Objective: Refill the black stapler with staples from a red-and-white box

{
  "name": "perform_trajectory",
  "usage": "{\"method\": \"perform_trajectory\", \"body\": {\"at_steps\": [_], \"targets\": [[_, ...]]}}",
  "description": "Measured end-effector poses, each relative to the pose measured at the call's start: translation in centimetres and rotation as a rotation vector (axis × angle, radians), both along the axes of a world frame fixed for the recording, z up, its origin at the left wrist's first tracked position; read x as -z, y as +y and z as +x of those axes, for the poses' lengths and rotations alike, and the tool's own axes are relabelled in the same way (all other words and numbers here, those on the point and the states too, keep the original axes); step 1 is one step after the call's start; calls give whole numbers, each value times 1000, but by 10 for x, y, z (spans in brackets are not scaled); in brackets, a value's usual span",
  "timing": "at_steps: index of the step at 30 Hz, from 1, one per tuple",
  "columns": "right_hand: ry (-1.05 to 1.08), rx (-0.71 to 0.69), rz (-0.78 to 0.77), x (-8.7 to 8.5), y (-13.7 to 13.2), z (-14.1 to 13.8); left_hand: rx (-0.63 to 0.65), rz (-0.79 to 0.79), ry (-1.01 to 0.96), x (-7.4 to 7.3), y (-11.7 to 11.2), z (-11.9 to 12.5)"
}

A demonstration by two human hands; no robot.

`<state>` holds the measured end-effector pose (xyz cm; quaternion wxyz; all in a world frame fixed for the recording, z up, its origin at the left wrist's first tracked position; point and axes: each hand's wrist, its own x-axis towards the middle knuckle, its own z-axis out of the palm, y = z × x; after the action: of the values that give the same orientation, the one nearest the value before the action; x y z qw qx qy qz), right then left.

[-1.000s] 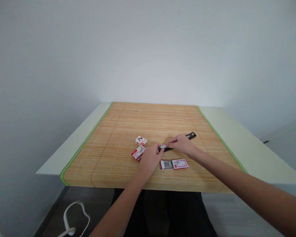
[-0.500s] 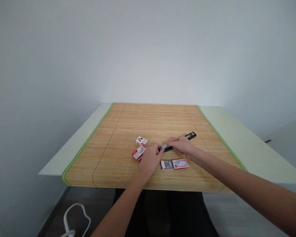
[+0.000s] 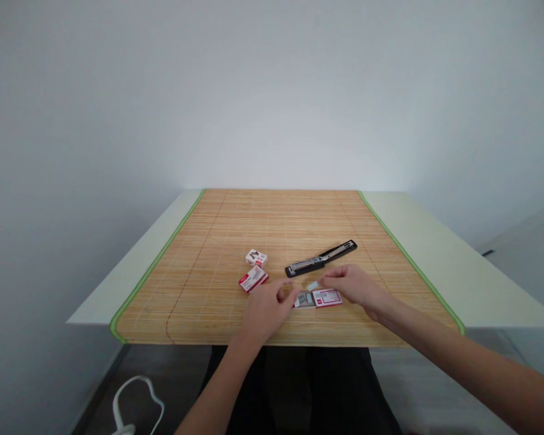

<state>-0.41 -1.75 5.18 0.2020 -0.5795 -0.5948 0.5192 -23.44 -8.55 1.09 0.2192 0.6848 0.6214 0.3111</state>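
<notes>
My right hand point(image 3: 354, 285) pinches a small silvery strip of staples point(image 3: 314, 285) just above an open staple box point(image 3: 329, 298). The box is red and white, with its inner tray slid out to the left and grey staple strips point(image 3: 305, 299) showing in it. My left hand point(image 3: 266, 307) holds nothing; its thumb and forefinger are apart, with the thumb tip at the left end of that box. Behind both hands a black stapler point(image 3: 321, 260) lies opened out flat on the mat, touched by neither hand.
Left of the stapler, a red and white box point(image 3: 253, 279) and a smaller white box point(image 3: 256, 258) lie close together. A bamboo mat point(image 3: 199, 266) with green edging covers the middle of the white table point(image 3: 113, 290). A white cable point(image 3: 136, 380) hangs below at the left.
Both hands have left the stapler, which now lies on the mat. They have come nearer to the open staple box, and a staple strip shows in my right fingers.
</notes>
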Motion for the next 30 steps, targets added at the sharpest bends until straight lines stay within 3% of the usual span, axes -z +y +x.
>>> {"method": "perform_trajectory", "body": {"at_steps": [5,13,22,25,30], "targets": [[28,-70,26,16,-14,-5,136,31,98,-11,-20,-6],[28,-53,-57,25,-15,-18,149,-15,132,-2,-17,-10],[-135,-179,201,30,-11,-13,168,-34,98,0,-17,-12],[-154,-225,336,22,-15,-13,169,-24,92,0,-17,-12],[-281,-438,511,7,-21,-14,168,-34,83,-2,-17,-11]]}}
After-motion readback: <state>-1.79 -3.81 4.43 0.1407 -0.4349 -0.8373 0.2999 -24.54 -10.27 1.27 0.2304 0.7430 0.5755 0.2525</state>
